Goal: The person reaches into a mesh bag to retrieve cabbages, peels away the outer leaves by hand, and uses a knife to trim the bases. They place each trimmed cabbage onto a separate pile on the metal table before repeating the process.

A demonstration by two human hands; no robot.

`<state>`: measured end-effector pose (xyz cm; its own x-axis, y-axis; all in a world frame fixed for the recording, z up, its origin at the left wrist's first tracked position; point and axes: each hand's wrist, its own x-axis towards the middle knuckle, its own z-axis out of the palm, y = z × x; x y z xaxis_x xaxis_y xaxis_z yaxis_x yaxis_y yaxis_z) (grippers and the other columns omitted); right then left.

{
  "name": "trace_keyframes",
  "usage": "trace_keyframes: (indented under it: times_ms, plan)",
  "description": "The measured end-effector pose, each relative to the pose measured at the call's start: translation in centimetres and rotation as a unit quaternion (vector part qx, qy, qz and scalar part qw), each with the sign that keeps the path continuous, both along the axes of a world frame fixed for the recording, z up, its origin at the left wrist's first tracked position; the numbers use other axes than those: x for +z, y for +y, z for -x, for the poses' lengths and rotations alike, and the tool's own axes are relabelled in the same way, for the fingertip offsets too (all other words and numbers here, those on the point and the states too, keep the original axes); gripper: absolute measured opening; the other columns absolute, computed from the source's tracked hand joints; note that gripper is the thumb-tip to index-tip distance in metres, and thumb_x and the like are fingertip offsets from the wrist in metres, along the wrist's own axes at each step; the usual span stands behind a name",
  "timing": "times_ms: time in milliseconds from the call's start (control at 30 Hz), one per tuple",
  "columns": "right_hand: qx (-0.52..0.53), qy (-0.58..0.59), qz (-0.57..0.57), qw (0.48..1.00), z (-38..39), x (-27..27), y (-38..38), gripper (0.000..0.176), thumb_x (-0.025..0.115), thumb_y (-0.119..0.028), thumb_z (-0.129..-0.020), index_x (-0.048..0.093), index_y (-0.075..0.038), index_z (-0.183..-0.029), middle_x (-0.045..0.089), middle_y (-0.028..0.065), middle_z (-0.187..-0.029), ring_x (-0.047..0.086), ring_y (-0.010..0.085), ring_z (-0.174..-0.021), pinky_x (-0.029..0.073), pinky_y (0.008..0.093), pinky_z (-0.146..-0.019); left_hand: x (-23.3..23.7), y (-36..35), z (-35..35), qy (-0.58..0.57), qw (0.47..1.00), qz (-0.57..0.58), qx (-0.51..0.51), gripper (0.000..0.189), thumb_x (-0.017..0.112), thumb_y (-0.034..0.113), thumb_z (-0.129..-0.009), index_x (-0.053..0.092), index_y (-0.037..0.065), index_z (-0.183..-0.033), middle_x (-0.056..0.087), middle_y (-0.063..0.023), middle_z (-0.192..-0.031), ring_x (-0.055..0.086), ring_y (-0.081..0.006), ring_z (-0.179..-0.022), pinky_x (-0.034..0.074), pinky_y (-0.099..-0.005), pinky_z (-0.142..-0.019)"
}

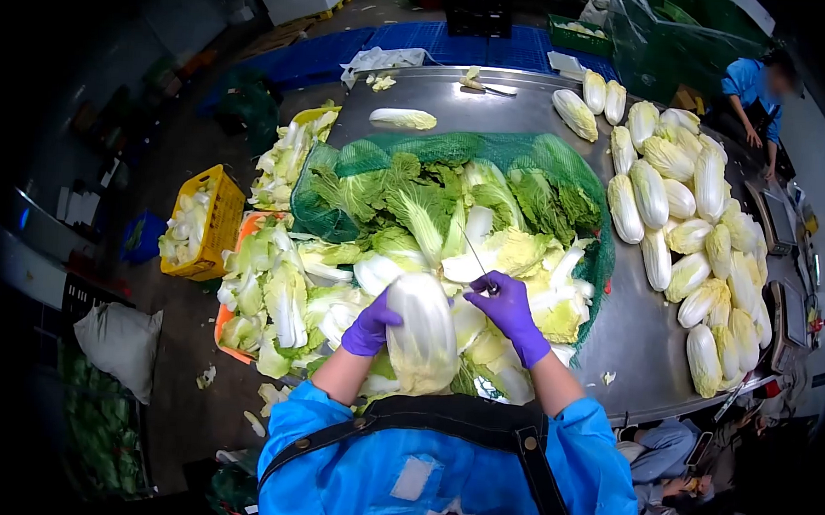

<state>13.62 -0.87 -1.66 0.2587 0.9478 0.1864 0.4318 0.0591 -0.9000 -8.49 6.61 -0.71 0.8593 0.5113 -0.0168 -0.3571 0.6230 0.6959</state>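
Observation:
My left hand [371, 326], in a purple glove, is closed on the left side of a large pale cabbage [422, 336] in front of my chest. Just right of that cabbage, my right hand [508, 311], also gloved, grips a knife [475, 253] whose thin dark blade points up and to the left. Loose leaves [337, 309] lie under and around both hands. Beyond them, leafy green cabbages [414, 212] rest in an open green net bag [380, 146].
Many trimmed cabbages [677, 205] are piled on the metal table [601, 358] at right. An orange crate [226, 328] of leaves and a yellow crate [219, 226] stand left. Another knife [501, 89] lies at the far edge. A person [753, 93] is at upper right.

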Motion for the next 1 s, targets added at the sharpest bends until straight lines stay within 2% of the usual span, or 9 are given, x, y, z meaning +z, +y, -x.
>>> trace_keyframes:
  times_ms: [67, 133, 200, 267, 300, 433, 567, 867, 1000]
  plan:
    - [0.003, 0.018, -0.055, 0.998, 0.1, 0.4, -0.8, 0.023, 0.068, -0.024, -0.076, 0.067, -0.003, -0.086, 0.063, 0.0055, -0.071, 0.051, 0.0104, -0.052, 0.044, 0.0257, -0.052, -0.9, 0.5, 0.8, 0.026, 0.995, 0.049, 0.085, 0.076, 0.066, 0.020, -0.061, 0.035, -0.001, -0.127, 0.047, -0.0258, -0.120, 0.050, -0.0385, -0.108, 0.040, -0.0493, -0.094]
    - [0.018, 0.283, 0.192, 0.939, 0.3, 2.5, -2.2, 0.021, 0.068, -0.022, -0.076, 0.068, -0.006, -0.090, 0.062, 0.0030, -0.071, 0.051, 0.0081, -0.053, 0.042, 0.0225, -0.048, -0.7, 1.1, 0.8, 0.034, 0.970, 0.177, 0.165, 0.067, 0.061, 0.014, -0.065, 0.038, 0.000, -0.127, 0.052, -0.0205, -0.117, 0.052, -0.0359, -0.106, 0.041, -0.0462, -0.094]
    - [0.073, 0.269, 0.218, 0.935, 0.6, 1.3, -3.4, 0.034, 0.068, -0.017, -0.076, 0.061, -0.004, -0.107, 0.064, 0.0041, -0.086, 0.049, 0.0052, -0.052, 0.041, 0.0195, -0.046, -1.0, 1.3, 0.5, 0.076, 0.972, 0.132, 0.180, 0.071, 0.060, 0.025, -0.068, 0.035, 0.000, -0.129, 0.047, -0.0222, -0.123, 0.048, -0.0375, -0.111, 0.037, -0.0486, -0.097]
    - [0.103, 0.389, 0.117, 0.908, 1.9, 0.7, -4.1, 0.052, 0.070, -0.015, -0.074, 0.050, -0.002, -0.121, 0.061, 0.0062, -0.100, 0.050, 0.0048, -0.054, 0.040, 0.0183, -0.046, -0.8, 1.6, -0.4, -0.013, 0.951, 0.200, 0.237, 0.068, 0.056, 0.034, -0.075, 0.035, 0.001, -0.131, 0.045, -0.0214, -0.126, 0.045, -0.0370, -0.115, 0.034, -0.0490, -0.099]
    - [0.109, 0.392, 0.134, 0.904, 1.9, 0.9, -4.2, 0.062, 0.070, -0.010, -0.072, 0.041, 0.000, -0.126, 0.057, 0.0080, -0.108, 0.050, 0.0047, -0.056, 0.039, 0.0168, -0.045, 0.6, 1.1, -0.6, -0.085, 0.952, 0.225, 0.191, 0.059, 0.047, 0.041, -0.083, 0.040, 0.003, -0.128, 0.048, -0.0168, -0.125, 0.045, -0.0333, -0.115, 0.032, -0.0446, -0.100]
    - [0.083, 0.547, 0.108, 0.826, 3.0, 0.4, -4.1, 0.058, 0.066, -0.003, -0.072, 0.041, 0.004, -0.124, 0.059, 0.0080, -0.102, 0.049, 0.0041, -0.056, 0.036, 0.0156, -0.043, 1.3, -1.8, -2.9, 0.010, 0.950, 0.150, 0.272, 0.072, 0.041, 0.056, -0.084, 0.033, 0.004, -0.133, 0.041, -0.0193, -0.131, 0.040, -0.0342, -0.119, 0.028, -0.0435, -0.103]
    - [0.106, 0.585, 0.134, 0.793, 3.9, -1.8, -4.8, 0.053, 0.065, -0.006, -0.074, 0.043, 0.005, -0.121, 0.060, 0.0056, -0.094, 0.050, 0.0037, -0.057, 0.039, 0.0149, -0.045, -0.3, -2.2, -3.8, -0.147, 0.971, 0.162, 0.094, 0.094, 0.026, 0.077, -0.075, 0.016, 0.010, -0.140, 0.025, -0.0169, -0.141, 0.029, -0.0308, -0.128, 0.026, -0.0479, -0.104]
    - [-0.019, 0.359, 0.121, 0.925, 3.5, 1.4, -4.5, 0.036, 0.066, -0.010, -0.076, 0.057, -0.002, -0.111, 0.063, 0.0034, -0.099, 0.046, 0.0024, -0.051, 0.038, 0.0165, -0.045, -0.6, -1.7, -3.2, -0.093, 0.970, 0.160, 0.157, 0.094, 0.037, 0.074, -0.074, 0.018, 0.009, -0.139, 0.029, -0.0202, -0.138, 0.032, -0.0345, -0.126, 0.029, -0.0498, -0.102]
    - [0.068, 0.219, 0.016, 0.973, 3.8, 2.2, -4.8, 0.052, 0.073, -0.012, -0.070, 0.053, -0.003, -0.117, 0.061, 0.0053, -0.108, 0.058, 0.0117, -0.077, 0.047, 0.0234, -0.062, -3.3, -1.0, -3.1, -0.045, 0.965, 0.162, 0.203, 0.082, 0.048, 0.061, -0.079, 0.024, 0.008, -0.137, 0.036, -0.0197, -0.133, 0.038, -0.0350, -0.121, 0.033, -0.0501, -0.100]
